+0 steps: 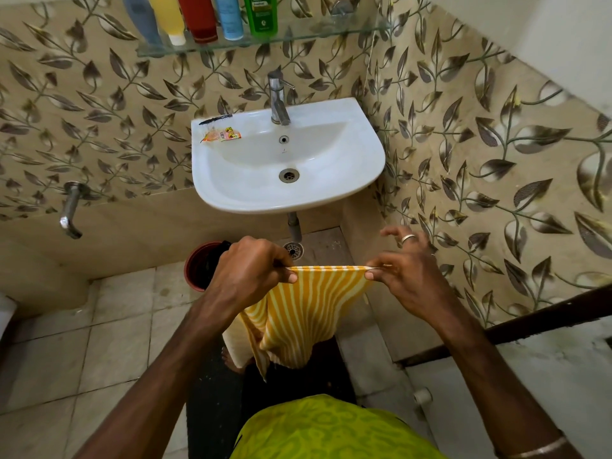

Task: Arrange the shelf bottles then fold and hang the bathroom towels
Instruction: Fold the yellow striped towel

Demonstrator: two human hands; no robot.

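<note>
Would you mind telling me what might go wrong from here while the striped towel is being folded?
1. The yellow striped towel is held only by thumb-and-finger pinches of the left hand and right hand at its top edge; a slip could drop it onto the floor, possibly near the floor drain.
2. Its hanging lower part looks bunched and uneven, so the fold may come out crooked.

I hold a yellow striped towel [299,313] taut by its top edge, my left hand [251,266] and right hand [402,273] pinching each corner, below the white sink [331,200]. Five bottles [228,14] stand on the glass shelf [298,36].
</note>
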